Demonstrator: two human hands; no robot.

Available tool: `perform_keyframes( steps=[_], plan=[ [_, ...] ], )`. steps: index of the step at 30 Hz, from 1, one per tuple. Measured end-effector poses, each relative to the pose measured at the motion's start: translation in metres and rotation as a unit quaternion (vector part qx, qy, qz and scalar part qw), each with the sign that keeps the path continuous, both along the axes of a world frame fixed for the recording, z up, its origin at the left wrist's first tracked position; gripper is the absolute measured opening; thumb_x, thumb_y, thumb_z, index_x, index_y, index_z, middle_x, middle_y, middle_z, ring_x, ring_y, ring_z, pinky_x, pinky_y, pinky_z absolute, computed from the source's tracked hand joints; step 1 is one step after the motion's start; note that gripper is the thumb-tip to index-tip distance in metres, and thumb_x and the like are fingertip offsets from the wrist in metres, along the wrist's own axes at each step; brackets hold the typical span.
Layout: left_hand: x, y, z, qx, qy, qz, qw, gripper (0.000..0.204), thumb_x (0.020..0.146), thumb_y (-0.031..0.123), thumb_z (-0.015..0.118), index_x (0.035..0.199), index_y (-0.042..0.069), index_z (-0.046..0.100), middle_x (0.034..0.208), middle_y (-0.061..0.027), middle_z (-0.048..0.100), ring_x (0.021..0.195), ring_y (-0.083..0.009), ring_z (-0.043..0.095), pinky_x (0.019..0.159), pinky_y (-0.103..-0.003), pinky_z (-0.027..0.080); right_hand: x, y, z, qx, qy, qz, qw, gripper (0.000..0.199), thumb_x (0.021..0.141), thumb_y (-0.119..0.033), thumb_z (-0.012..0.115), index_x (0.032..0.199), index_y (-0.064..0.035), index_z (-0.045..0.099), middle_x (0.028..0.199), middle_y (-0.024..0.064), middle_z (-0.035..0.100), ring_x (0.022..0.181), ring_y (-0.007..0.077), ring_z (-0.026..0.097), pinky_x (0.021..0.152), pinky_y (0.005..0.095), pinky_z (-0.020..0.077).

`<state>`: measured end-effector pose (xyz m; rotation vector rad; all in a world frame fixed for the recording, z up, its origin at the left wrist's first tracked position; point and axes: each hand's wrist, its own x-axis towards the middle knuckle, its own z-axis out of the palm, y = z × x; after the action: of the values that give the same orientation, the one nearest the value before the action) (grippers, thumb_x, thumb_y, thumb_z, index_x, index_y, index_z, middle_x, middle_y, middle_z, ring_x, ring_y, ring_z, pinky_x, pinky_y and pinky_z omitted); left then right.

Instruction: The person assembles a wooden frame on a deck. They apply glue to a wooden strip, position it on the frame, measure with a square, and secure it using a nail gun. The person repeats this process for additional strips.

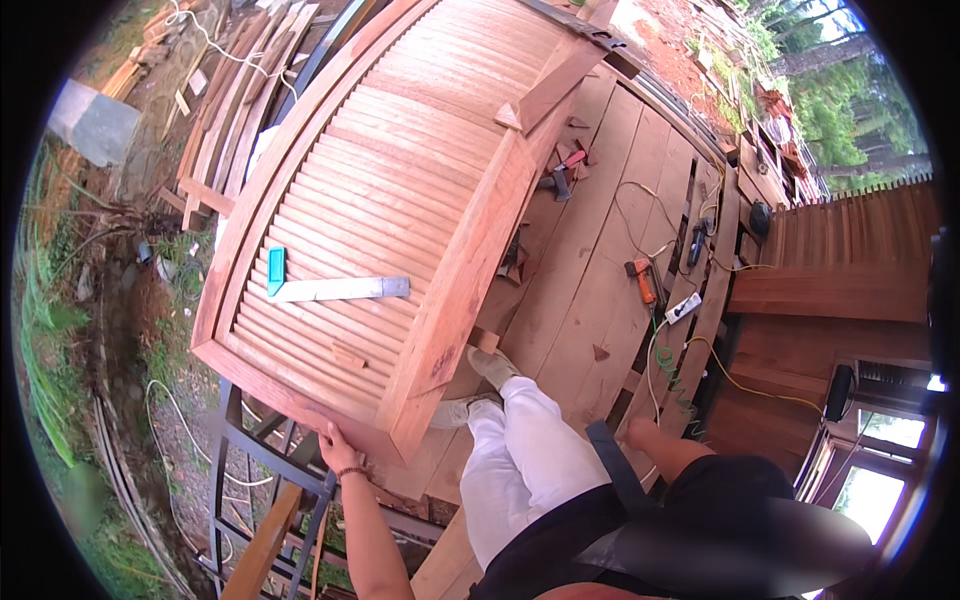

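Note:
A large louvered wooden shutter (pixel 400 190) lies before me, its slats inside a reddish frame. My left hand (pixel 343 451) grips the near edge of that frame, fingers curled against the wood. A try square (pixel 340 289) with a teal handle rests on the slats, and a small wood offcut (pixel 350 355) lies nearer to me. To the right, my right hand (pixel 641 433) hangs low beside my body, away from the shutter; its fingers are too small and unclear to read. The nearest thing to it in view is a green coiled air hose (pixel 672 372).
On the plank deck (pixel 590 270) right of the shutter lie an orange power tool (pixel 641 282), a white power strip (pixel 683 308), cords and a red-handled hammer (pixel 562 180). A dark metal frame (pixel 270 450) stands under the near left side. Stacked boards (pixel 235 110) lie at the far left.

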<state>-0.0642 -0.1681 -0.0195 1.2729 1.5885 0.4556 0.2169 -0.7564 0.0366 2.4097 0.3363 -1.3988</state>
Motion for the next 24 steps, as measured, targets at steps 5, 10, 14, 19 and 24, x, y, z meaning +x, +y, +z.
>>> perform_keyframes(
  steps=[5, 10, 14, 19, 24],
  plan=[
    [-0.018, 0.006, 0.001, 0.007, 0.145, 0.031, 0.989, 0.064, 0.093, 0.038, 0.062, 0.131, -0.011, 0.049, 0.121, -0.0207, 0.061, 0.107, -0.0243, 0.06, 0.093, -0.033, 0.047, -0.023, -0.035, -0.022, 0.052, 0.138, 0.043, 0.988, 0.033, 0.079, -0.03, 0.063, 0.098, -0.0035, 0.07, 0.097, 0.0223, 0.069, 0.095, 0.0382, 0.067, 0.082, 0.0467, 0.0528],
    [-0.013, -0.062, 0.026, 0.056, 0.283, 0.089, 0.953, 0.069, 0.092, 0.041, 0.06, 0.14, -0.005, 0.041, 0.13, -0.0252, 0.055, 0.112, -0.0343, 0.059, 0.093, -0.04, 0.05, -0.004, -0.063, -0.009, 0.131, 0.091, -0.281, 0.946, 0.033, 0.08, -0.03, 0.061, 0.095, -0.0024, 0.071, 0.098, 0.0228, 0.069, 0.095, 0.0389, 0.066, 0.084, 0.046, 0.0521],
    [-0.014, -0.187, 0.049, -0.1, 0.405, -0.113, 0.902, 0.05, 0.087, 0.031, 0.063, 0.119, -0.007, 0.056, 0.112, -0.0236, 0.065, 0.101, -0.0379, 0.063, 0.088, -0.045, 0.05, 0.034, -0.107, -0.017, 0.153, 0.073, -0.251, 0.953, 0.033, 0.081, -0.031, 0.06, 0.094, -0.0027, 0.071, 0.098, 0.0228, 0.068, 0.095, 0.0391, 0.066, 0.085, 0.0452, 0.0518],
    [0.102, -0.289, 0.085, -0.233, 0.395, -0.496, 0.737, 0.041, 0.082, 0.035, 0.064, 0.109, 0.003, 0.066, 0.111, -0.0224, 0.066, 0.109, -0.0377, 0.062, 0.088, -0.043, 0.052, 0.134, -0.095, -0.041, 0.251, -0.041, -0.129, 0.959, 0.033, 0.08, -0.037, 0.063, 0.092, -0.0075, 0.073, 0.091, 0.019, 0.069, 0.087, 0.0365, 0.067, 0.077, 0.0451, 0.0535],
    [0.203, -0.271, 0.109, -0.192, 0.281, -0.406, 0.848, 0.042, 0.083, 0.036, 0.061, 0.11, 0.004, 0.066, 0.112, -0.0225, 0.065, 0.11, -0.0377, 0.061, 0.09, -0.043, 0.051, 0.26, 0.007, 0.032, 0.292, -0.063, -0.178, 0.938, 0.027, 0.078, -0.027, 0.06, 0.087, -0.005, 0.072, 0.089, 0.0207, 0.069, 0.086, 0.0378, 0.066, 0.076, 0.0468, 0.0526]
  ],
)
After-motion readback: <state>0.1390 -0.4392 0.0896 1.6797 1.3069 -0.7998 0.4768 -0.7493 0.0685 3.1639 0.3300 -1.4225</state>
